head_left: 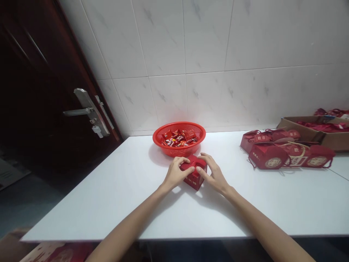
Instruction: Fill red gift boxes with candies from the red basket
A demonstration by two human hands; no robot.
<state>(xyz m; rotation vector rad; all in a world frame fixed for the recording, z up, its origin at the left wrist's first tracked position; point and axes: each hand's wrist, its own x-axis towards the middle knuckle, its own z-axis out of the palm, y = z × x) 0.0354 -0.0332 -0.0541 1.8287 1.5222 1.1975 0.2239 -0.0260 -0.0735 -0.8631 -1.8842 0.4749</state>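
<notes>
A small red gift box (194, 179) with gold characters on its side stands on the white table in front of me. My left hand (177, 171) grips its left side, thumb on the top flaps and fingers curled over the far edge. From the other side, my right hand (213, 173) holds the box with its thumb on the top and its fingers along the right edge. The top flaps look folded together under both thumbs. Just behind the box sits a red plastic basket (157, 139) holding wrapped candies (178, 139).
Several red gift boxes (268, 156) with cord handles stand at the right. Beyond them a cardboard box (336, 142) holds red items. The white table (114, 203) meets a tiled wall (207, 98). At the left is a dark door with a metal handle (77, 112).
</notes>
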